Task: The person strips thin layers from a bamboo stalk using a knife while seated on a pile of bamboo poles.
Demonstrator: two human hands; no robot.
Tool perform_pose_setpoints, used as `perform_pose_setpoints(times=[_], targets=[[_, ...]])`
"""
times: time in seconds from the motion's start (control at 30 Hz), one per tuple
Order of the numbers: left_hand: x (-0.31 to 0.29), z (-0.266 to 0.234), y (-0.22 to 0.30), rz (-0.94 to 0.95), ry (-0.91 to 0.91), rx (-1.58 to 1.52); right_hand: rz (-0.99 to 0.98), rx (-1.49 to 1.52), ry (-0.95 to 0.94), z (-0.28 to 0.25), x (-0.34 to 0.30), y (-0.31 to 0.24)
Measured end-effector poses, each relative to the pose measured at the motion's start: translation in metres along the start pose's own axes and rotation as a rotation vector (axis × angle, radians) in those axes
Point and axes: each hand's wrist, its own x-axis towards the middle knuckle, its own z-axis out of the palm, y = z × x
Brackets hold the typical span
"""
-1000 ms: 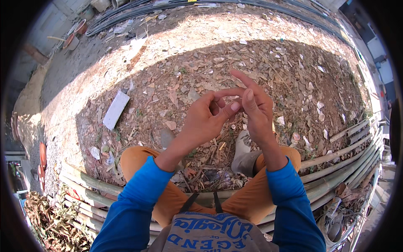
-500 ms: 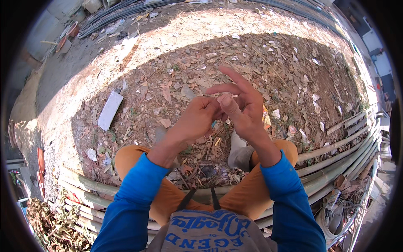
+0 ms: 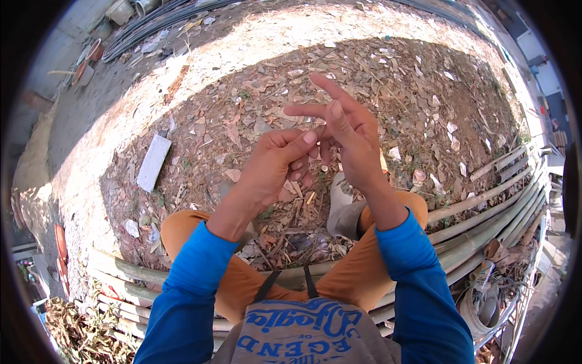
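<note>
In front of my knees both hands meet in the air above littered ground. My left hand point(image 3: 276, 161) is closed in a pinch, thumb on its bent fingers; whatever lies in that pinch is too small or hidden to name. Its fingertips meet or overlap the lower fingers of my right hand point(image 3: 356, 136); I cannot tell which. On the right hand the thumb stands up and two fingers stretch out to the left, apart, while the other fingers curl down. No object shows clearly in it.
Bamboo poles point(image 3: 479, 209) run beneath and beside me. A pale block point(image 3: 154, 162) lies on the ground at left. Dry leaves and white shards cover the soil. A bucket point(image 3: 482, 309) stands at lower right; dark rods point(image 3: 163, 24) lie at the far left.
My right thumb has lifted away from the left fingertips and now points up. The left thumb has slid forward over its fingers. Both hands are slightly higher in view.
</note>
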Motion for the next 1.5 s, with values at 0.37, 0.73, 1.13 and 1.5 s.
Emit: perform_pose_setpoints(times=[0.37, 0.73, 1.13, 1.5], targets=[[0.005, 0.007, -0.013, 0.14, 0.337, 0.496, -0.11, 0.02, 0.025, 0.007, 0.002, 0.011], [0.003, 0.001, -0.01, -0.076, 0.167, 0.153, -0.076, 0.079, -0.034, 0.011, -0.003, 0.007], [-0.004, 0.013, 0.006, -0.103, 0.052, -0.209, -0.311, 0.141, -0.034, 0.005, 0.004, 0.014], [0.007, 0.0, -0.017, 0.082, 0.177, 0.413, 0.133, 0.058, 0.1, 0.008, 0.001, 0.013]])
